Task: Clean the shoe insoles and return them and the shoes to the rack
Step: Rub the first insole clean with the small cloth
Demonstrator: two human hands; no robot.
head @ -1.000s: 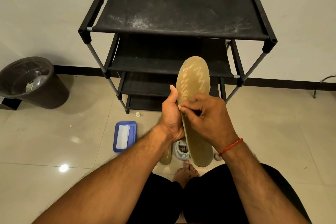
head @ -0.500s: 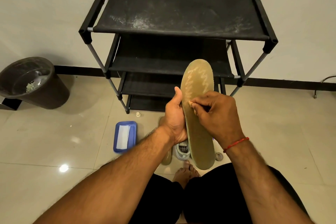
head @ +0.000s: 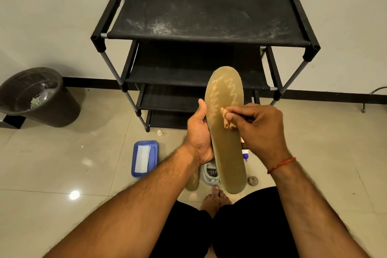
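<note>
An olive-tan insole (head: 227, 153) with pale zigzag streaks near its toe stands upright in front of me. My left hand (head: 199, 134) grips its left edge at mid length, thumb up along the side. My right hand (head: 261, 132) pinches a small crumpled tan wipe (head: 227, 118) and presses it on the insole's face. Below, on the floor, lie a second insole (head: 192, 181) and a pale grey shoe (head: 210, 173), both partly hidden by my left wrist. The black shoe rack (head: 209, 16) stands against the wall, its shelves bare and dusty.
A blue tray (head: 154, 154) holding a white sheet sits on the tiled floor left of the shoe. A dark bin (head: 52, 109) stands at far left. A small bottle with a purple tip (head: 245, 154) and a round cap (head: 253, 180) lie behind the insole. My bare foot (head: 215, 201) is below.
The insole has shifted slightly right. My right hand moved right along its face, and the wipe between the fingers now shows plainly.
</note>
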